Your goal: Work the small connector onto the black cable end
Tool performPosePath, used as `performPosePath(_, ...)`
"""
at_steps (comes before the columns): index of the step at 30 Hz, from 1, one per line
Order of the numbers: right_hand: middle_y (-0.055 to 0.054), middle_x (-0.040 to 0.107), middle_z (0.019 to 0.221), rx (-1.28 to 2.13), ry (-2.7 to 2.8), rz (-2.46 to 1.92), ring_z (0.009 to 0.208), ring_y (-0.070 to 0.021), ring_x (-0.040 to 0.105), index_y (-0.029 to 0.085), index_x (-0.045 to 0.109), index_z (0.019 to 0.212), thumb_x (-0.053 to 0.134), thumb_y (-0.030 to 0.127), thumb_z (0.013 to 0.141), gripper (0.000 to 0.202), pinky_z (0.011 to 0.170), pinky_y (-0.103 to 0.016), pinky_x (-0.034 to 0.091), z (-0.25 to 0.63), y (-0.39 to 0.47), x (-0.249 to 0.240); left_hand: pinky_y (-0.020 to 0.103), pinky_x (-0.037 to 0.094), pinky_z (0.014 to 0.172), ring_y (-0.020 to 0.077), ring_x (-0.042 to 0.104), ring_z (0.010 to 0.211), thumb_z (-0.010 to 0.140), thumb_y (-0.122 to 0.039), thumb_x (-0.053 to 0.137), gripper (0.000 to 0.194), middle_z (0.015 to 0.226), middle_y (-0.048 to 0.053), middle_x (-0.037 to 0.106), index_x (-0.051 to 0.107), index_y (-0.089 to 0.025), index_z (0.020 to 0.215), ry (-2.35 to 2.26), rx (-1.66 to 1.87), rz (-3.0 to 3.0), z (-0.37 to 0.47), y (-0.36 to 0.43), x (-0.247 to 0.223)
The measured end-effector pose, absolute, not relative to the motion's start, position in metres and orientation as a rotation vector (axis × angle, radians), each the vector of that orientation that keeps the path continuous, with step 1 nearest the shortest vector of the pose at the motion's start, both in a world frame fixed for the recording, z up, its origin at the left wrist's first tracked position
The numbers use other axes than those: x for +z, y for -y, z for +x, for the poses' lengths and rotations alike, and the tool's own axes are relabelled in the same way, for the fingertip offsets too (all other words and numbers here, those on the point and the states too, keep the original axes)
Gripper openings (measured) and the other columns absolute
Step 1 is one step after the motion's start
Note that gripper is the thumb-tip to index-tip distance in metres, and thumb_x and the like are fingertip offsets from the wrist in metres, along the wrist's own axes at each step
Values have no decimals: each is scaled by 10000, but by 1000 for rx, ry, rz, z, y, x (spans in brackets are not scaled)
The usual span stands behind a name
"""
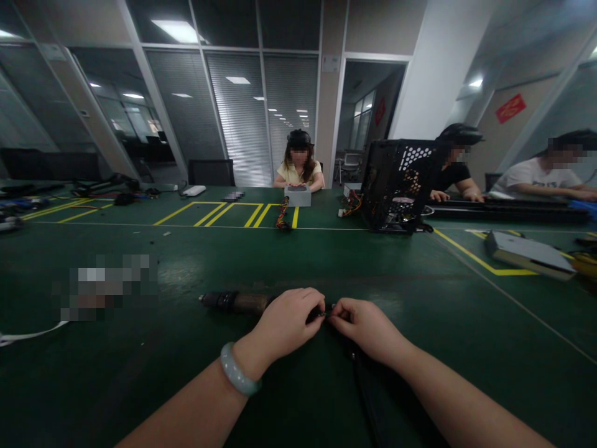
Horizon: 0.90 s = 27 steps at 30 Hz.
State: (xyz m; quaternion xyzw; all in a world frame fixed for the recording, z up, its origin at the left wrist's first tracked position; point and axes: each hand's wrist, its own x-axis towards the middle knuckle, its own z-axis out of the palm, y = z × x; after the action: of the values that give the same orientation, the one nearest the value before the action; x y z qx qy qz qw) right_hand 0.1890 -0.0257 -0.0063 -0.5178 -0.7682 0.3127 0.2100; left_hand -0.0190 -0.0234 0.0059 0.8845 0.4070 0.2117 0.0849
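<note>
My left hand [290, 320], with a pale green bangle [237, 371] on its wrist, pinches at a small dark piece whose kind I cannot make out. Close beside it, my right hand [368, 326] has thumb and forefinger pressed together at the same spot. The fingertips of both hands almost meet. A dark cylindrical tool with a brownish middle and a narrow metal tip, like an electric screwdriver [237, 302], lies on the green table behind my left hand, which hides part of it. Below my right hand a black cable or strap [366, 392] runs toward me.
A black computer case [396, 186] stands at the back right, with a grey metal box [529, 254] farther right. Across the table a person [299, 165] touches a grey power supply [297, 197]. Two more people sit at right. A white cable [35, 336] lies left.
</note>
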Motion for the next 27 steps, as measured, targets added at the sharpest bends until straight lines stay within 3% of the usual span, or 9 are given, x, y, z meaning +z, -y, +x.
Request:
performPosePath(7, 30, 686, 747, 852, 2138, -1429, 655, -126, 601, 224, 668, 844, 566, 340, 879, 159, 578, -226, 360, 189, 25, -8, 374, 455, 947, 199, 600, 1019, 826, -135, 598, 150, 1089, 6, 641, 599, -228, 944, -1157, 630, 2662, -19, 23, 5)
performPosePath(14, 25, 689, 752, 875, 2127, -1440, 661, -126, 608, 216, 668, 832, 574, 329, 873, 153, 579, -223, 365, 188, 27, -5, 360, 493, 849, 203, 613, 960, 830, -185, 603, 176, 1041, 19, 636, 567, -218, 999, -1247, 628, 2598, -19, 25, 8)
performPosePath(21, 10, 693, 762, 862, 2133, -1434, 665, -134, 605, 208, 673, 851, 565, 325, 879, 162, 584, -233, 362, 188, 27, -5, 389, 466, 943, 207, 584, 1079, 846, -153, 580, 126, 1149, 23, 623, 592, -221, 951, -1161, 640, 2635, -20, 24, 7)
performPosePath(27, 7, 697, 763, 870, 2133, -1457, 668, -135, 610, 206, 672, 843, 573, 325, 875, 158, 579, -232, 361, 188, 27, -4, 374, 483, 895, 208, 601, 1007, 825, -160, 600, 215, 1093, 20, 630, 572, -228, 1027, -1201, 625, 2625, -20, 24, 8)
